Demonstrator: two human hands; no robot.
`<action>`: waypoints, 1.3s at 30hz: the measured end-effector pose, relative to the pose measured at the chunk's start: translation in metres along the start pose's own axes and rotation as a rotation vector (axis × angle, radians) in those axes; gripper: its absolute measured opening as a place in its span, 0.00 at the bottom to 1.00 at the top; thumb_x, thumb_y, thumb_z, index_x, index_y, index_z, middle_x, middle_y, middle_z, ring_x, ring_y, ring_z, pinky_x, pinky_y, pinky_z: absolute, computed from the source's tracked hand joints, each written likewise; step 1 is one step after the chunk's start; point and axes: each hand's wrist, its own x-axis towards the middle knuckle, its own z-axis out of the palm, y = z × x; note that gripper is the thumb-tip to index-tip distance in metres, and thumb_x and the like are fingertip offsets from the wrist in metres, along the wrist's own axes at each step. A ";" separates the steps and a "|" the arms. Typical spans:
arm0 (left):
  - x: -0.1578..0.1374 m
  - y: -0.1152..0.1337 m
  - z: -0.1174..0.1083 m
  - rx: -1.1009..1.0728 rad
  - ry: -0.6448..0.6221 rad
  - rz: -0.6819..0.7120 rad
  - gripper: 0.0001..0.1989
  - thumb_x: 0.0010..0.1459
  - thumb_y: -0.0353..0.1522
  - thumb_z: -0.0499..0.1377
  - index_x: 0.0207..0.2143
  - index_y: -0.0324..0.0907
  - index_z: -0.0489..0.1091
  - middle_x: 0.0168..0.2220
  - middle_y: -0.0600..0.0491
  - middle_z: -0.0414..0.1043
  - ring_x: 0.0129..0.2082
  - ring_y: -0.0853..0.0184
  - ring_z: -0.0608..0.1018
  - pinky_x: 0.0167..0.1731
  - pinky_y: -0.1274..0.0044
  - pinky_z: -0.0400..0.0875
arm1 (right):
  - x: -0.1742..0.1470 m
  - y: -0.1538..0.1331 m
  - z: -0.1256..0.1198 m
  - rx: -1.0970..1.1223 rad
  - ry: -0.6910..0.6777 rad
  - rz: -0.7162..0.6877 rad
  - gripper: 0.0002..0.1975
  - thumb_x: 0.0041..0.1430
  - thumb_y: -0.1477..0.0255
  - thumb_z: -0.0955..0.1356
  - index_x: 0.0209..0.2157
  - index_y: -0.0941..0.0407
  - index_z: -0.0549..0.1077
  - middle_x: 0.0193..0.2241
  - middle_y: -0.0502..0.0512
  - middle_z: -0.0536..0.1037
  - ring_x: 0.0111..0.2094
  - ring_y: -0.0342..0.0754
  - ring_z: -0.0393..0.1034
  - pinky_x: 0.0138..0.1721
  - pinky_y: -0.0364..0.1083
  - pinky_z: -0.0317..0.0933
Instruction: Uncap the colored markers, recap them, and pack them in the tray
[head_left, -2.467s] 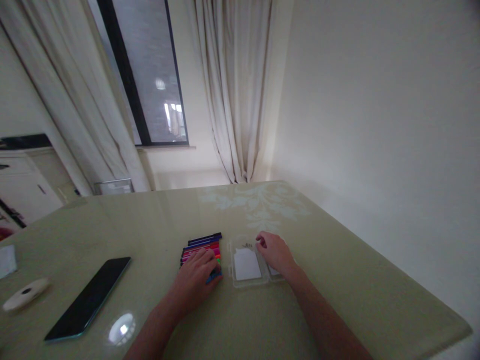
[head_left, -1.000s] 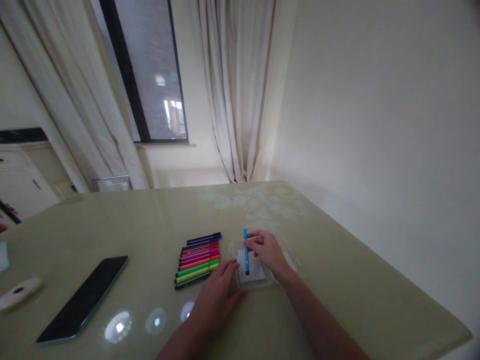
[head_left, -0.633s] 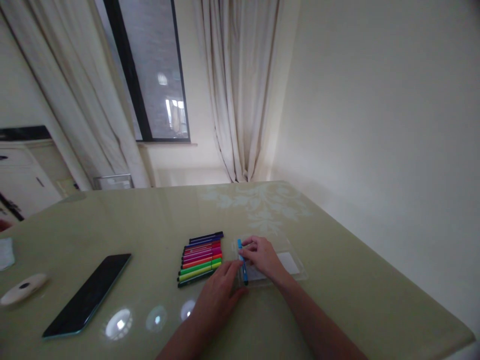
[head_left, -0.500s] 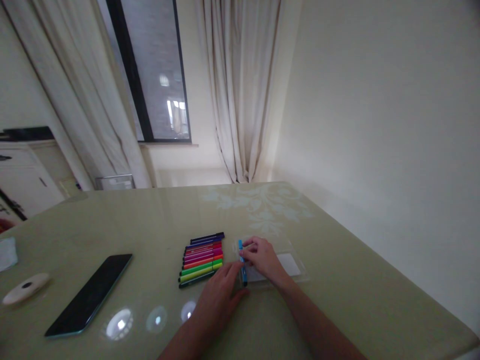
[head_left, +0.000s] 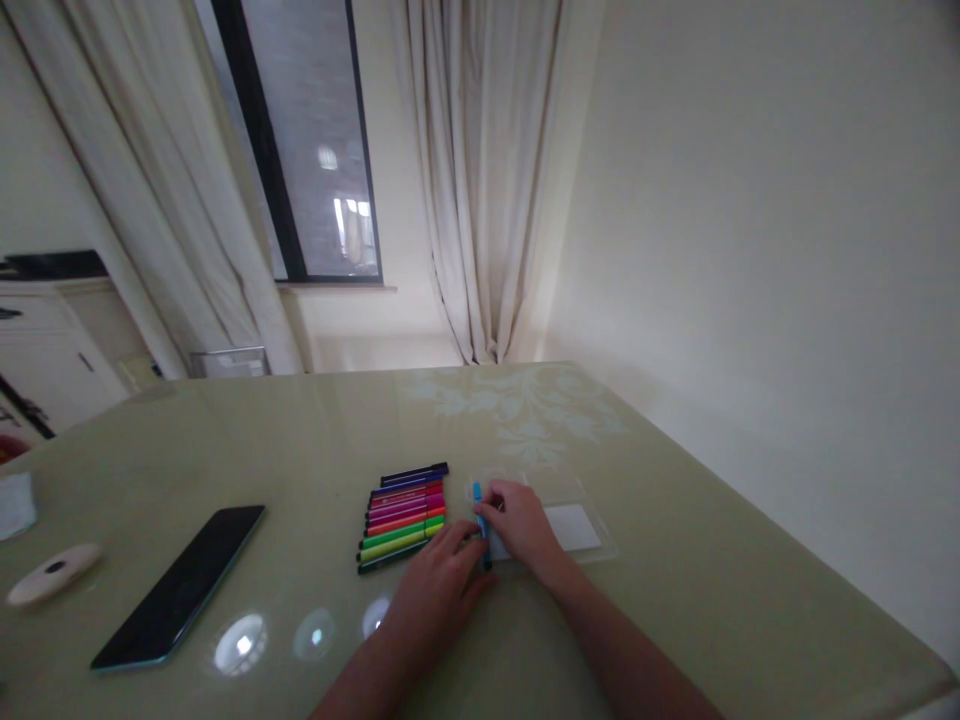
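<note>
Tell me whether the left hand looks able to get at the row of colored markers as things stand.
Probably yes: the left hand lies right beside the near right end of the row of colored markers, with nothing visible between, though its fingertips seem to be at the blue marker.

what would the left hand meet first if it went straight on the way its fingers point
Most likely the blue marker that the right hand is holding. It lies right in front of the left hand, though whether the two touch is hard to tell.
</note>
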 end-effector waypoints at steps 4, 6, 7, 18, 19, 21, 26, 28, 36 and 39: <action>0.005 -0.017 -0.019 -0.066 0.145 -0.060 0.11 0.68 0.34 0.54 0.47 0.46 0.74 0.49 0.48 0.76 0.50 0.58 0.77 0.51 0.68 0.72 | 0.000 0.001 -0.003 0.011 0.017 -0.031 0.05 0.61 0.72 0.71 0.31 0.55 0.79 0.29 0.51 0.81 0.33 0.47 0.74 0.35 0.42 0.59; 0.007 -0.032 -0.033 -0.054 0.215 -0.143 0.09 0.66 0.34 0.55 0.40 0.45 0.75 0.43 0.49 0.77 0.45 0.58 0.77 0.47 0.67 0.72 | 0.000 0.001 -0.006 0.054 0.054 -0.026 0.07 0.62 0.71 0.69 0.32 0.55 0.79 0.29 0.52 0.82 0.33 0.47 0.74 0.36 0.42 0.60; 0.008 -0.039 -0.040 -0.039 0.197 -0.166 0.07 0.65 0.34 0.57 0.36 0.45 0.74 0.40 0.50 0.77 0.43 0.58 0.77 0.46 0.67 0.71 | 0.001 0.001 -0.007 0.086 0.077 -0.022 0.08 0.63 0.71 0.68 0.32 0.55 0.79 0.29 0.52 0.82 0.33 0.47 0.74 0.36 0.43 0.60; 0.003 -0.048 -0.051 -0.003 -0.069 -0.201 0.02 0.57 0.32 0.63 0.35 0.44 0.73 0.42 0.52 0.75 0.44 0.60 0.76 0.43 0.73 0.65 | 0.000 0.000 -0.006 0.171 0.150 -0.071 0.08 0.63 0.70 0.68 0.32 0.56 0.80 0.29 0.53 0.82 0.30 0.46 0.73 0.35 0.43 0.60; 0.003 -0.047 -0.051 0.005 -0.070 -0.197 0.02 0.58 0.32 0.63 0.35 0.44 0.74 0.43 0.52 0.75 0.46 0.59 0.75 0.44 0.73 0.65 | 0.000 0.001 -0.005 0.172 0.153 -0.074 0.08 0.63 0.70 0.69 0.32 0.56 0.80 0.29 0.53 0.82 0.30 0.46 0.73 0.35 0.43 0.60; 0.003 -0.045 -0.050 0.022 -0.068 -0.192 0.03 0.58 0.32 0.64 0.36 0.45 0.76 0.44 0.51 0.74 0.47 0.58 0.75 0.46 0.72 0.65 | 0.000 0.001 -0.005 0.175 0.155 -0.077 0.08 0.63 0.70 0.69 0.32 0.57 0.80 0.29 0.53 0.82 0.30 0.47 0.74 0.34 0.43 0.60; 0.004 -0.048 -0.052 -0.008 -0.046 -0.199 0.06 0.63 0.35 0.60 0.35 0.44 0.76 0.42 0.50 0.75 0.44 0.59 0.76 0.45 0.72 0.66 | 0.001 0.003 -0.004 0.175 0.142 -0.090 0.08 0.63 0.70 0.69 0.32 0.56 0.80 0.28 0.52 0.81 0.30 0.46 0.73 0.34 0.43 0.59; 0.005 -0.051 -0.055 0.013 -0.002 -0.224 0.07 0.64 0.33 0.58 0.35 0.43 0.76 0.42 0.49 0.75 0.45 0.59 0.76 0.46 0.71 0.66 | 0.001 0.003 -0.003 0.178 0.138 -0.102 0.08 0.63 0.69 0.69 0.32 0.56 0.80 0.28 0.52 0.81 0.30 0.46 0.73 0.34 0.43 0.59; 0.003 -0.057 -0.057 0.079 -0.033 -0.236 0.04 0.60 0.32 0.61 0.34 0.45 0.78 0.42 0.49 0.76 0.46 0.57 0.76 0.47 0.69 0.66 | 0.000 0.000 -0.002 0.186 0.129 -0.132 0.08 0.62 0.69 0.70 0.32 0.56 0.80 0.27 0.52 0.81 0.30 0.46 0.72 0.33 0.43 0.58; 0.004 -0.055 -0.056 0.034 0.037 -0.216 0.04 0.59 0.32 0.61 0.33 0.44 0.76 0.42 0.49 0.77 0.46 0.57 0.76 0.47 0.68 0.67 | -0.001 -0.001 -0.004 0.226 0.138 -0.144 0.08 0.62 0.69 0.69 0.32 0.56 0.80 0.28 0.52 0.80 0.30 0.46 0.72 0.34 0.44 0.58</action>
